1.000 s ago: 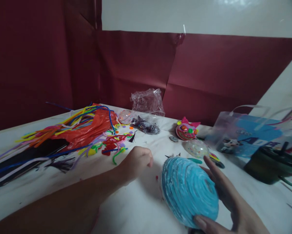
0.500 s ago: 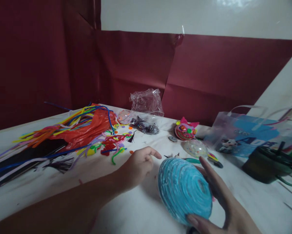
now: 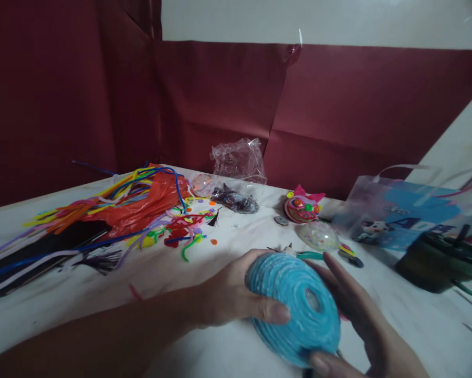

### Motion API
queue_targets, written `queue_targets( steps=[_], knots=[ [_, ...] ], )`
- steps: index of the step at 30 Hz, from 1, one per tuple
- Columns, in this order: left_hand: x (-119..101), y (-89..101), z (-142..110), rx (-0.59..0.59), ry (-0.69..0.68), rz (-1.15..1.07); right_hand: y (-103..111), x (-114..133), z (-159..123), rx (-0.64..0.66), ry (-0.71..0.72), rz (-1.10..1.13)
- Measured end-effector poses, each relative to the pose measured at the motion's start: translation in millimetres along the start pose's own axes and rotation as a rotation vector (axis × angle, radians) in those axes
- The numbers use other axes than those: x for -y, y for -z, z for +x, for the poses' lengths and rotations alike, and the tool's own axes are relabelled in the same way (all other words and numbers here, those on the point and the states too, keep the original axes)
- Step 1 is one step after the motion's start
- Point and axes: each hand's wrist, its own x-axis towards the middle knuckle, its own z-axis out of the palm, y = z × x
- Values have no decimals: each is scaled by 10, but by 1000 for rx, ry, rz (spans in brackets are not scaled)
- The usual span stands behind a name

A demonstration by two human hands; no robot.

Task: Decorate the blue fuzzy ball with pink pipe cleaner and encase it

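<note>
"Where's the blue dome (image 3: 299, 294)?"
"Lower right of centre, between both hands. Left hand (image 3: 236, 299) grips its left side, thumb across the front."
"Right hand (image 3: 385, 341)?"
"Curved around the right side, thumb on the low edge. From here I note a green-handled tool (image 3: 311, 255) just behind."

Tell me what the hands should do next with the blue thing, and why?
Maybe turn the blue shell a little, to look closely at the grey patch inside its rings. The left hand and right hand both touch it, so it seems steady enough.
</note>
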Motion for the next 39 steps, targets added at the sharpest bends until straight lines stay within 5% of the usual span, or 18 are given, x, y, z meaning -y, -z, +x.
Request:
queue_targets(
  steps=[5, 11, 17, 25, 33, 36, 39],
  knots=[
    [8, -44, -5, -46, -68, 4, 103, -87, 60, -68, -246, 525],
    [24, -103, -75, -181, -92, 226, 101, -22, 67, -70, -597, 788],
    [74, -92, -98, -256, -119, 467, 111, -187, 64, 50, -401, 737],
    [95, -91, -100, -252, -123, 461, 43, 192, 113, -70, -546, 733],
    [39, -131, -111, -211, -134, 452, 62, -21, 71, -45, -347, 631],
    [-67, -162, -131, -141, -125, 461, 61, -48, 35, -74, -347, 559],
    [-150, -193, -143, -190, -53, 549, 32, -2, 20, -70, -362, 466]
  ],
)
